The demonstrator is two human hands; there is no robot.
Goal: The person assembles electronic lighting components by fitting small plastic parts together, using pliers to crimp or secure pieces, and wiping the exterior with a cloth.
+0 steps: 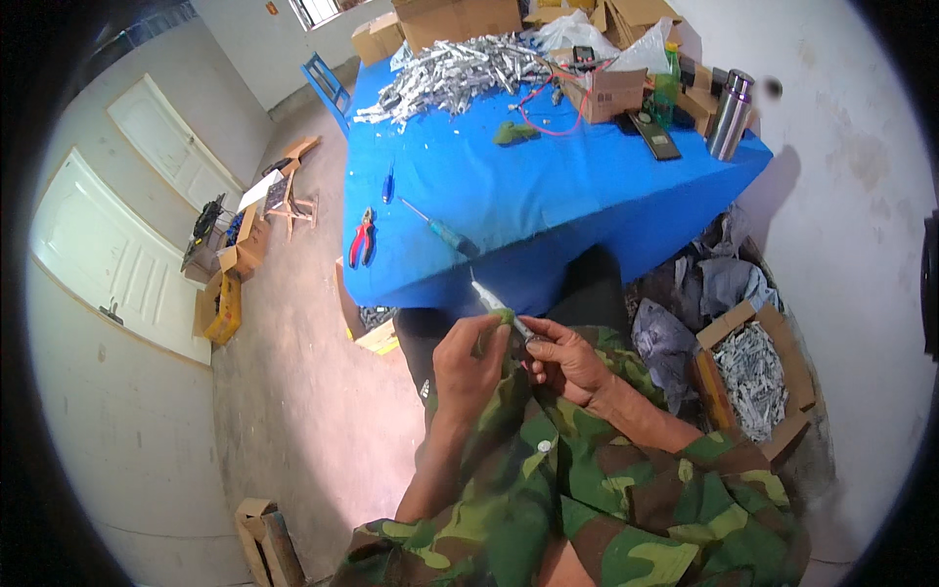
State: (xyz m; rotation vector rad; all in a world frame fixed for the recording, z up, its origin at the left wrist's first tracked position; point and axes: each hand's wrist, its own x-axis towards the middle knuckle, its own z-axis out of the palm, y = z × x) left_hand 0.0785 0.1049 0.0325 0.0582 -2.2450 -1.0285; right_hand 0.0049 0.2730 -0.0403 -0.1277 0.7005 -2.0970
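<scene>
Above my lap I hold a slim white-and-grey pen-shaped tool [486, 296], its thin pointed tip aimed away toward the blue table. My right hand [570, 366] grips its near end between thumb and fingers. Pinched in my left hand [464, 360], a small green cloth [505, 316] presses around the tool's middle. The fingers hide part of the tool's body. Just beyond, on the table, lie a screwdriver with a teal handle [451, 236], a smaller blue screwdriver [389, 186] and red-handled pliers [363, 241].
A big heap of white-and-grey pen-shaped pieces [455, 76] covers the far part of the blue-covered table [577, 186]. At the right stand a steel flask [730, 115], a green bottle [667, 83] and a phone [653, 135]. A carton of similar pieces [751, 377] sits low on my right.
</scene>
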